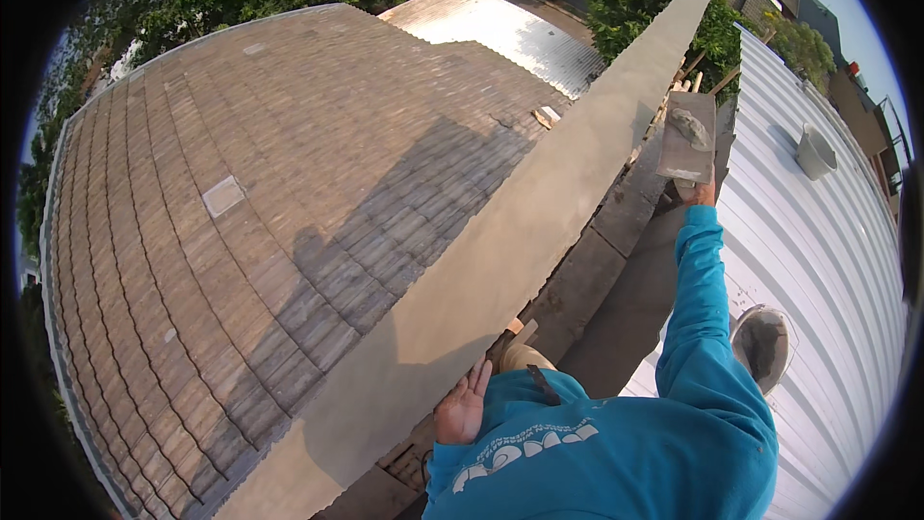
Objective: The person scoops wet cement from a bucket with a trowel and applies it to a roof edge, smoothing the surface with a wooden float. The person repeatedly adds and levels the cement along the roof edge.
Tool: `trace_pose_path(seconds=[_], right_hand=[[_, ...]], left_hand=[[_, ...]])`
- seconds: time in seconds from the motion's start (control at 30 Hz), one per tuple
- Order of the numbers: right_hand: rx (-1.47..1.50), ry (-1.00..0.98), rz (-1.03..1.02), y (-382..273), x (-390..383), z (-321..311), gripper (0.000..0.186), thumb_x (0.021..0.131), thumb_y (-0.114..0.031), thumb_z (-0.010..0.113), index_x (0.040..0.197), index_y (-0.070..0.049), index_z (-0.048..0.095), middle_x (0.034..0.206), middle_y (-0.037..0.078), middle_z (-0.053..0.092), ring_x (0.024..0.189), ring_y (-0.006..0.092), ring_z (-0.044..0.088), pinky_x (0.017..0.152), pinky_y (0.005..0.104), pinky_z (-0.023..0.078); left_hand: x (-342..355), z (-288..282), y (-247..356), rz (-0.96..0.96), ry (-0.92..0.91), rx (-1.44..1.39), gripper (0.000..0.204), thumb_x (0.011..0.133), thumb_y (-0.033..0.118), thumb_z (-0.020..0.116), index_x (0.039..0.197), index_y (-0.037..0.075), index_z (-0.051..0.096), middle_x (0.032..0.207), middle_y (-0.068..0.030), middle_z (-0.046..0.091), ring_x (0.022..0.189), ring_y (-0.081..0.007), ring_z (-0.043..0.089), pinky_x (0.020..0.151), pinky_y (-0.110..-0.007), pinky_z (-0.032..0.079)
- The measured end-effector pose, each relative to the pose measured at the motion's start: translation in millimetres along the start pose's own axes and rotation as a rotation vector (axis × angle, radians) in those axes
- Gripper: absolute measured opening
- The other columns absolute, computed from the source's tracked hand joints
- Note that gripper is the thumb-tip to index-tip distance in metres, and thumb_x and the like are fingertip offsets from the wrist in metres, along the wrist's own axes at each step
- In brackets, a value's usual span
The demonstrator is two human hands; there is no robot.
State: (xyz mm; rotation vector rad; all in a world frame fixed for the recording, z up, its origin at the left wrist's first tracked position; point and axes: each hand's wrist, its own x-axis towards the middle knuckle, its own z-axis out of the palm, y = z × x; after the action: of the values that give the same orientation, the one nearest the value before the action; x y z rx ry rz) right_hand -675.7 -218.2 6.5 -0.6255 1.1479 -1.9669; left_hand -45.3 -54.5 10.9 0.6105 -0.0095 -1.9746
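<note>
The tiled roof [241, 135] fills the left half of the frame, and the pale corrugated metal roof [818, 260] takes the right side. Between them, the long wall [510, 260] with a smooth grey top runs from lower left to upper right; it looks stiff and fixed, with edges that could be fragile. Two containers are on the metal roof: the larger-looking bucket [762, 347] is just beside the right sleeve, where an elbow could knock it, and the other bucket [817, 154] is well apart, at upper right.

The flat board [685, 162] is at upper right of centre, near the wall. It seems stiff and rather light, but the soft, wet-looking mortar lump [688, 127] may slide if it tilts, so a level hold from below, at the near end, is best. There the right hand [704, 194] is closed on it, its fingers mostly hidden. The left hand [462, 407] is unclenched, fingers straight and nearly together, at the wall's right edge, holding nothing visible.
</note>
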Motion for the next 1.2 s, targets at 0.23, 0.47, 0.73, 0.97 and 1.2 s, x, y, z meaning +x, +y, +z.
trace_pose_path(seconds=[0.23, 0.47, 0.73, 0.97, 1.2], right_hand=[[-1.022, -0.048, -0.110, -56, 173, 55, 0.040, 0.102, -0.032, 0.054, 0.128, -0.004, 0.063, 0.107, 0.002, 0.069, 0.094, 0.0129, 0.064, 0.086, 0.0281, 0.050], [-1.984, -0.198, -0.360, -18, 168, 113, 0.056, 0.091, -0.042, 0.063, 0.130, -0.002, 0.058, 0.121, 0.024, 0.063, 0.113, 0.0394, 0.060, 0.099, 0.0437, 0.046], [-1.830, -0.471, -0.511, 3, -17, 172, 0.057, 0.089, -0.031, 0.069, 0.137, -0.005, 0.053, 0.135, 0.024, 0.054, 0.121, 0.0399, 0.056, 0.101, 0.0443, 0.048], [-1.585, -0.360, -0.461, -44, 65, 160, 0.052, 0.091, -0.026, 0.063, 0.136, -0.003, 0.052, 0.123, 0.026, 0.062, 0.113, 0.0406, 0.060, 0.098, 0.0443, 0.047], [-1.693, -0.280, -0.260, -63, 231, 86, 0.064, 0.096, -0.059, 0.052, 0.111, 0.001, 0.067, 0.089, 0.026, 0.068, 0.083, 0.0359, 0.066, 0.080, 0.0433, 0.049]], left_hand=[[-2, 9, 3, 0.020, 0.095, 0.028, 0.050, 0.090, 0.000, 0.058, 0.138, 0.001, 0.046, 0.145, -0.0161, 0.047, 0.140, -0.0364, 0.037, 0.123, -0.053, 0.021], [-1, 11, 0, 0.038, 0.193, -0.011, 0.050, 0.087, 0.000, 0.060, 0.136, 0.002, 0.048, 0.140, -0.0152, 0.052, 0.137, -0.0354, 0.042, 0.123, -0.054, 0.022], [-1, 14, -5, 0.098, 0.235, -0.010, 0.057, 0.085, 0.000, 0.059, 0.140, 0.004, 0.046, 0.142, -0.0137, 0.051, 0.135, -0.0343, 0.044, 0.122, -0.055, 0.022], [-4, 3, -7, 0.111, 0.191, -0.111, 0.058, 0.083, -0.003, 0.058, 0.140, 0.001, 0.044, 0.142, -0.0174, 0.049, 0.139, -0.0429, 0.036, 0.121, -0.053, 0.028], [-1, 20, -5, 0.118, 0.319, -0.061, 0.055, 0.081, -0.003, 0.058, 0.135, 0.002, 0.049, 0.137, -0.0161, 0.053, 0.135, -0.0395, 0.041, 0.120, -0.054, 0.028]])
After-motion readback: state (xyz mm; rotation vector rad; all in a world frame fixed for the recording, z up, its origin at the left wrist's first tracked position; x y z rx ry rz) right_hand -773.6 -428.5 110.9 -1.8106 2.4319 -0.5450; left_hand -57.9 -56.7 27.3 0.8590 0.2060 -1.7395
